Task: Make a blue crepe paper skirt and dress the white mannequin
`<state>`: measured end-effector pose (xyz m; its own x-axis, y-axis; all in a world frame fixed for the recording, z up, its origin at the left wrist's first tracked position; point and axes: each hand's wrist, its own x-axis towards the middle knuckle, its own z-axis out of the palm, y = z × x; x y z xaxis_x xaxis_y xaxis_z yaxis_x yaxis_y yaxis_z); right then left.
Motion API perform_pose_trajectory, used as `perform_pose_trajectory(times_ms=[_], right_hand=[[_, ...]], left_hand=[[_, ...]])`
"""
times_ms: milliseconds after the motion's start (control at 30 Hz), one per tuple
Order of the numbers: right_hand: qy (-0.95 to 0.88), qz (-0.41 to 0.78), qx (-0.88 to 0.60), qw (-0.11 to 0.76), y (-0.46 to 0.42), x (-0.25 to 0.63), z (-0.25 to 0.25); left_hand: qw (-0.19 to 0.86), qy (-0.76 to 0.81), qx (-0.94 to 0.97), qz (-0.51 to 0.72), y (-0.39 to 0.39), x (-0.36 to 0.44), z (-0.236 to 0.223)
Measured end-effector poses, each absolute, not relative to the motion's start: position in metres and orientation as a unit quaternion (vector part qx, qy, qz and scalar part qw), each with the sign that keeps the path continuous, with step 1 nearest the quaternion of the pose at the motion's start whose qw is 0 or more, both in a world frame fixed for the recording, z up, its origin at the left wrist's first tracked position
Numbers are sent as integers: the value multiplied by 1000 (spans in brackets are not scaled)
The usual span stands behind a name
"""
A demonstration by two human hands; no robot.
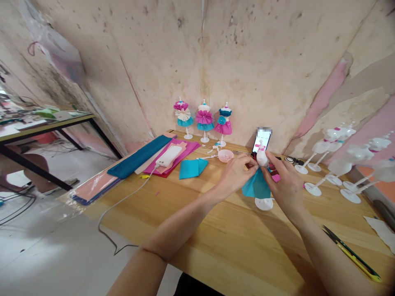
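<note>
Left hand: my left hand point(236, 176) is closed, its fingertips point(251, 161) pinching the gathered paper at the waist of the dress form from the left.

Right hand: my right hand point(285, 183) is closed too, its fingers point(268, 158) pressing on the same waist from the right.

Held piece: a small white plastic dress form point(262, 157) stands upright between my hands, wearing a teal crepe-paper skirt point(256, 186). Its round white base point(263, 204) sits midway across the pale wooden table point(197, 230).

Far edge: three small dress forms in pink and teal paper dresses point(204, 117) stand in a row by the wall. A smartphone point(261, 142) leans just behind my hands, beside a small pink bowl point(226, 156).

Left end: a folded teal paper sheet point(193, 168) lies near magenta paper sheets point(182, 154), under a white power bank point(169, 156).

Right end: bare white dress forms point(335, 160) stand beyond black-handled scissors point(293, 160). A long yellow-and-black utility knife point(352, 255) lies near the front edge.
</note>
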<state>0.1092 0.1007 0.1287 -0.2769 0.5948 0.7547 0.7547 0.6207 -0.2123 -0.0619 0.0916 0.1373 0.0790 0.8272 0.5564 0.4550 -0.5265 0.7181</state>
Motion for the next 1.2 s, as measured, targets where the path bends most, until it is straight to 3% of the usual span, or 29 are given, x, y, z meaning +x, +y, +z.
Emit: perform_pose_trajectory(times_ms=[1200], right_hand=[[-788,-106,-427,431,99,108,131]], left_hand=[[185,457,707,507,87,-61,139]])
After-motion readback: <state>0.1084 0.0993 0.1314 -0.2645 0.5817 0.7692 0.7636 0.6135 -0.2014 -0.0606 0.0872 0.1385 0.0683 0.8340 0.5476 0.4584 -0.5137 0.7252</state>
